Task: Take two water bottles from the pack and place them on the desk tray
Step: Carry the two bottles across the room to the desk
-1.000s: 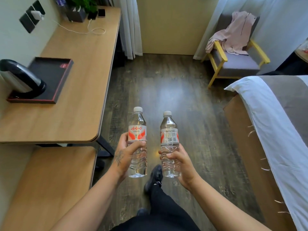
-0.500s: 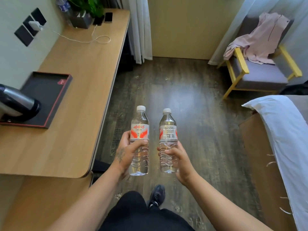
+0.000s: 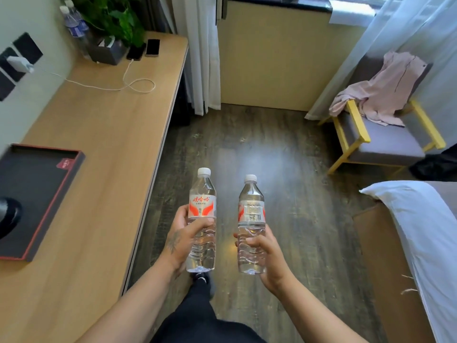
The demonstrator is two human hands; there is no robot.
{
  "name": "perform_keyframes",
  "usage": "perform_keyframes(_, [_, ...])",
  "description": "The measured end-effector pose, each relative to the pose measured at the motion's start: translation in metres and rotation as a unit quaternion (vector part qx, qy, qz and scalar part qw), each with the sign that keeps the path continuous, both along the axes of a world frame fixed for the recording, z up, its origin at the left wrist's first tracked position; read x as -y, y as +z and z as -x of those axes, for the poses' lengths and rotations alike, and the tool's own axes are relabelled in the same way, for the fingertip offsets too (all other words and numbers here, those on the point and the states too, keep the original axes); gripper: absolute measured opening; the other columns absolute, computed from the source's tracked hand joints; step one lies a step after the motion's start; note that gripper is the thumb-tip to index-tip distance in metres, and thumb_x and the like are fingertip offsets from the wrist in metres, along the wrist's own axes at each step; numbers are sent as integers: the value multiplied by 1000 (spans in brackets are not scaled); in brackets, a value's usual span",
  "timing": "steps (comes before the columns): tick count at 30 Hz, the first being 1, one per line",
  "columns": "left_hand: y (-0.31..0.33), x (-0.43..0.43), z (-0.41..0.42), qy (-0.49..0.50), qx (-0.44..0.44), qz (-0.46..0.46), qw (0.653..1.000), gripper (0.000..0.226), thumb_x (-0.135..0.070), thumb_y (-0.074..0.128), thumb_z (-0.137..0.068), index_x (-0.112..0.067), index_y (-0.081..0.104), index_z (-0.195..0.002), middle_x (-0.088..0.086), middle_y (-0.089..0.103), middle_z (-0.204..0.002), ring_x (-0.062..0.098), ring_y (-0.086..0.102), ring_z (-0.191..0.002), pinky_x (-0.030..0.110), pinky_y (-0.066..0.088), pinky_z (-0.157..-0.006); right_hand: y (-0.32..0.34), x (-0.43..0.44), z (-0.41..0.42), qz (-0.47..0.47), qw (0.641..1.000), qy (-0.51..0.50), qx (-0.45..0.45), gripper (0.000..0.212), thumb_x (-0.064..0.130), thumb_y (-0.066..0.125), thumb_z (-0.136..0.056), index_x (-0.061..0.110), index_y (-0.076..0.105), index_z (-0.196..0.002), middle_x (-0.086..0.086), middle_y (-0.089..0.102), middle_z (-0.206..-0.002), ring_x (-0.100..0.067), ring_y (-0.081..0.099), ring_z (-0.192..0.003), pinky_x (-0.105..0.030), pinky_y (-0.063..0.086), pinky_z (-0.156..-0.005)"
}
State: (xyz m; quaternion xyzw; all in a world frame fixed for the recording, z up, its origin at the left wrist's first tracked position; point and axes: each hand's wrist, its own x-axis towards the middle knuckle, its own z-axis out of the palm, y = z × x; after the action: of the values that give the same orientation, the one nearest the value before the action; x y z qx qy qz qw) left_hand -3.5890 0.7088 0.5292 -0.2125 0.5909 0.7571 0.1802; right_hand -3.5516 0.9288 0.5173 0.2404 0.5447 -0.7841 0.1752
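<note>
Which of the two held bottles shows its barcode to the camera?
The right hand's bottle; the left hand's bottle shows red lettering instead.

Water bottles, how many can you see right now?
4. One in the left hand, bottle; one in the right hand, bottle; two at the desk's far end by the plant. Others may be hidden.

1. We see a wooden desk (image 3: 103, 134) along the left wall.
2. A black tray (image 3: 37, 194) with a red rim lies on its near part.
3. A white cable (image 3: 128, 85) loops across the far part.
4. At the far end stand a planter (image 3: 108, 52), two phones (image 3: 152, 47) and two bottles (image 3: 76, 30).
</note>
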Motion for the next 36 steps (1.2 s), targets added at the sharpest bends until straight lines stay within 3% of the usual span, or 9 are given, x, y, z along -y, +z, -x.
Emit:
perform_keyframes(6, [2,23,103,-28,5,6,1000,83,-40,92,-56,-22,60,-131,15,77,-117,33,77,-101,44,61,-77,3,15,92,-6,1000,-19,12,80,21,79,-57,9,63,-134,-26,75,-117,-37,71,-100,-48,54,-88])
perform_keyframes(10, [7,38,166,-40,-2,16,999,86,-42,92,-55,-22,60,-132,13,77,-117,34,77,-101,48,61,-83,8,27,150,0,999,-33,4,75,15,76,-63,9,62,-136,-31,72,-122,-38,70,-103,-50,54,-89])
perform_keyframes(14, [12,41,213,-39,-5,6,999,85,-39,92,-54,-21,61,-131,14,78,-114,31,80,-93,45,62,-76,13,34,196,24,999,-46,7,68,7,66,-70,7,60,-138,-25,70,-117,-35,69,-96,-45,57,-80])
perform_keyframes(16, [13,40,234,-40,-5,1,999,86,-39,92,-55,-21,60,-132,16,77,-117,35,79,-99,52,63,-83,15,33,216,29,998,-46,9,69,6,66,-70,5,58,-138,-25,71,-117,-33,71,-92,-42,60,-76])
perform_keyframes(18, [14,37,253,-39,-8,-1,999,86,-39,92,-55,-20,59,-132,17,76,-118,39,77,-104,57,62,-90,15,30,236,28,999,-37,6,69,6,67,-70,6,59,-138,-25,73,-116,-31,74,-91,-40,61,-73])
perform_keyframes(22, [14,26,294,-41,-6,-6,999,86,-34,91,-56,-19,57,-135,18,75,-118,38,77,-101,53,63,-86,8,19,278,21,1000,-13,3,75,16,75,-62,10,62,-136,-22,77,-116,-28,76,-95,-40,60,-76])
perform_keyframes(26, [13,15,341,-25,-5,-2,1000,86,-35,92,-54,-19,60,-132,19,76,-118,39,78,-101,58,63,-92,1,6,334,25,1000,9,7,77,20,77,-59,12,64,-134,-22,77,-116,-27,77,-90,-38,60,-73])
perform_keyframes(33, [17,-5,423,37,21,0,999,87,-31,93,-57,-15,59,-135,14,78,-104,30,77,-82,46,60,-71,1,-30,446,43,996,76,13,80,23,79,-57,15,62,-135,-17,79,-114,-25,79,-88,-36,62,-68])
perform_keyframes(36, [19,-10,448,70,13,11,997,82,-32,92,-59,-15,60,-133,9,80,-99,28,78,-81,44,61,-70,0,-36,488,37,993,114,12,81,24,78,-57,17,62,-136,-16,78,-114,-26,77,-91,-38,61,-73])
